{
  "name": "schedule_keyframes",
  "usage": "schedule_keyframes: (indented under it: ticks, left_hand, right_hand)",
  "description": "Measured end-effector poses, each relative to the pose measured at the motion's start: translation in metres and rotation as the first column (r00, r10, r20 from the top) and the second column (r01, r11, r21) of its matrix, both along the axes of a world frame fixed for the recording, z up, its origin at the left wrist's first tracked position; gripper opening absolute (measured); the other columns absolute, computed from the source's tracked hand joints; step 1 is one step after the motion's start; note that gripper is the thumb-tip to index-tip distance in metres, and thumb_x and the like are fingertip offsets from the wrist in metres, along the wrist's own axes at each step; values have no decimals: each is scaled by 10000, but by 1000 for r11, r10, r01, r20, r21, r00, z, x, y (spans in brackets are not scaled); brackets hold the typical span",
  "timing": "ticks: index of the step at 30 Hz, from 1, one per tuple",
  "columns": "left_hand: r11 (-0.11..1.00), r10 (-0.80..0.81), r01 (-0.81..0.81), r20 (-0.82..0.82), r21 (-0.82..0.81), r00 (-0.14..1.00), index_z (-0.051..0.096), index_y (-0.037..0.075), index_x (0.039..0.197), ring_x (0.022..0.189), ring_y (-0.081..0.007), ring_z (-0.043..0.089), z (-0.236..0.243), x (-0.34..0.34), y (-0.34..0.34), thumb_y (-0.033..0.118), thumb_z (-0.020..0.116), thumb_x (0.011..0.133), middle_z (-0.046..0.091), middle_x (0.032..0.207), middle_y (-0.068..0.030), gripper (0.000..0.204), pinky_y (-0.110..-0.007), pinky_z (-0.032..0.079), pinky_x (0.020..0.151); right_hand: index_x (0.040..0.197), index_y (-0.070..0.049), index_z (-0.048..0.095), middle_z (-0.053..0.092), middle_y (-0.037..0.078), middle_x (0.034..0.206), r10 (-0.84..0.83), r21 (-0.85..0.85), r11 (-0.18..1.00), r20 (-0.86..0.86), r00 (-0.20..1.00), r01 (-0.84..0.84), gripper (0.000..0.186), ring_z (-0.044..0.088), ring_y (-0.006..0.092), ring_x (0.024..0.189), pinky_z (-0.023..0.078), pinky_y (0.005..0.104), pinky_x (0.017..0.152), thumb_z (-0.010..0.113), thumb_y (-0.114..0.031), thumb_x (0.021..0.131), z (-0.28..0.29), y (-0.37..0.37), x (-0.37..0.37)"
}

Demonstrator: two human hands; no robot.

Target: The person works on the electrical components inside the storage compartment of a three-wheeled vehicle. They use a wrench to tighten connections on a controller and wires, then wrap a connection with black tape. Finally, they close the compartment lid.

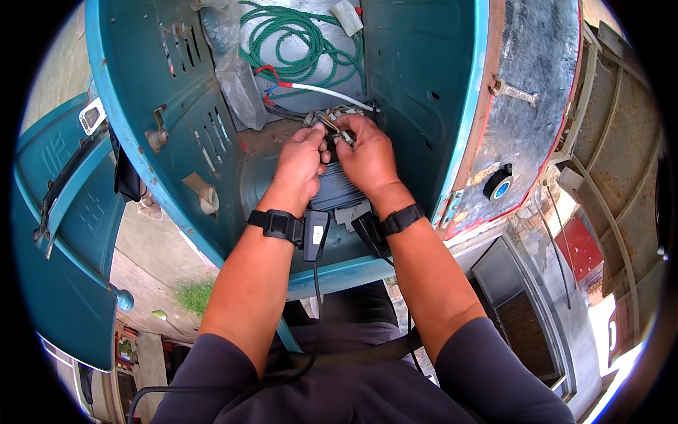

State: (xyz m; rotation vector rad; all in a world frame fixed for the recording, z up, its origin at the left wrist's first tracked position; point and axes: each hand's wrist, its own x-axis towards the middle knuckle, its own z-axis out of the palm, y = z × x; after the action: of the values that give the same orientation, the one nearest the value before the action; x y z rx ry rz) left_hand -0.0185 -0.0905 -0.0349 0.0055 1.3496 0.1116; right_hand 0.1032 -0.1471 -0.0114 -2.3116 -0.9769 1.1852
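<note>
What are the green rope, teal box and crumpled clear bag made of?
Green rope: probably synthetic fibre, slightly shiny, with twisted strands.
Teal box: likely painted sheet metal; slots and rust-brown spots suggest it.
Clear bag: apparently thin plastic film, wrinkled and see-through.

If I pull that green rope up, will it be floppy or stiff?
The green rope is probably floppy, since it lies in loose, curving loops. It could tangle, because the loops cross one another. It likely won't roll away, as it's spread out.
</note>
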Motion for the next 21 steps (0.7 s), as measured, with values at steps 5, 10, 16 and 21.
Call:
schedule_keyframes:
  ticks: [5, 10, 16, 21]
  left_hand:
    - [1000, -5, 5, -46, -7, 999, 565, 86, 942, 571, -96, 488, 2, 2, 0, 242, 602, 1048, 484, 717, 31, 192, -245, 329, 450]
    - [1000, -2, 2, -13, 3, 1000, 572, 90, 933, 588, -94, 513, 4, 2, -2, 230, 607, 1042, 536, 754, 21, 182, -244, 347, 457]
    - [1000, -29, 29, 19, 13, 999, 591, 101, 923, 606, -84, 517, 0, 1, -5, 217, 627, 1032, 587, 778, 10, 163, -231, 353, 466]
    - [996, -60, 63, -55, 55, 997, 588, 94, 902, 599, -91, 514, -1, 3, -10, 216, 637, 1026, 584, 764, 7, 181, -245, 354, 469]
  right_hand:
    - [1137, -32, 673, 726, 140, 1105, 8, -12, 1000, -20, 1000, -9, 313, 710, 292, 1040, 555, 368, 927, 718, -18, 828, 0, -1, 1]
    - [1125, -47, 673, 724, 139, 1104, -106, -15, 994, -79, 991, 105, 311, 699, 323, 1040, 554, 395, 918, 707, -36, 815, -9, -4, 3]
    - [1118, -60, 682, 724, 140, 1095, -94, -19, 995, -81, 992, 93, 321, 692, 338, 1041, 551, 409, 924, 700, -38, 798, -7, -2, 3]
    - [1120, -61, 683, 725, 139, 1086, -80, -7, 997, -73, 994, 79, 325, 693, 337, 1035, 552, 410, 918, 701, -34, 796, -7, -3, -1]
